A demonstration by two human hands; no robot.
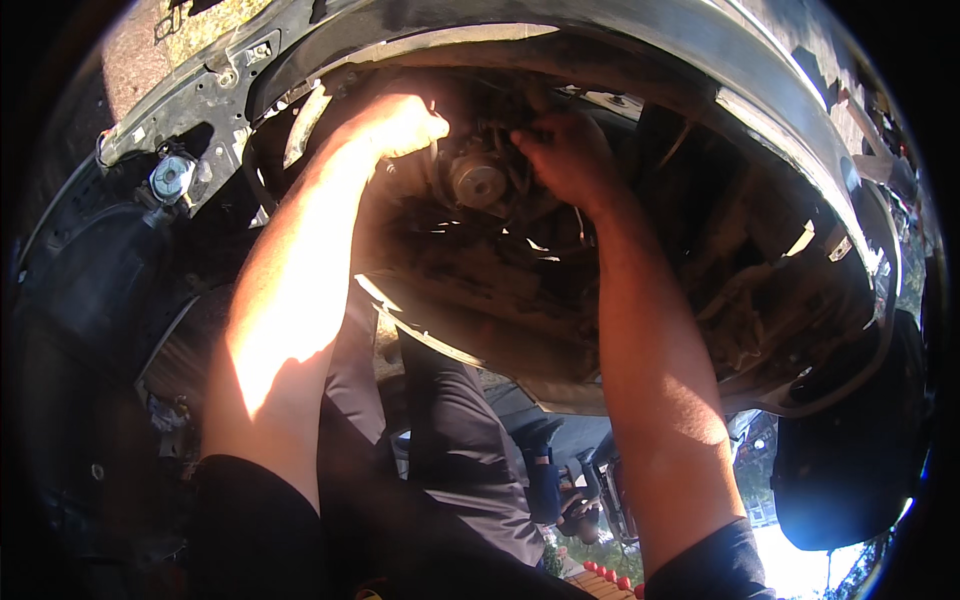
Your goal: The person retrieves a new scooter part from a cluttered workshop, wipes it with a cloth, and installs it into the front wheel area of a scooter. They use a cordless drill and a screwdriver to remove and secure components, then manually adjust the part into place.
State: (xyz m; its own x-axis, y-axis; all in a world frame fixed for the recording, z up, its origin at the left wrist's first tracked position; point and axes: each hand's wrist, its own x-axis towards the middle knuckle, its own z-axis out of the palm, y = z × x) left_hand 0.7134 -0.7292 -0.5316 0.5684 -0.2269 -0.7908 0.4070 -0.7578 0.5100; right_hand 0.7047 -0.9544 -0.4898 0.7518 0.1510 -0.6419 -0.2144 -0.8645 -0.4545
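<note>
Both my arms reach into the dark, dusty cavity of a vehicle, among its mechanical parts. My left hand [405,125], bright in the sun, is closed with its fingers curled and the thumb toward the middle; what lies in its grip is hidden. My right hand [572,155] is in shade with its fingers bent inward, closed around something too dark to name. Between the two hands sits a round metal part [480,183] with a hole at its centre, like a pulley or housing. Thin hoses or brackets show around it, partly in shadow.
A curved dark body panel [650,32] arches over the cavity. At the left are a metal bracket plate [222,110] and a round silver fitting [173,178]. A pale curved edge [425,338] runs below the arms. A black rounded part [850,450] hangs at the right. Dark trouser legs [455,440] show below.
</note>
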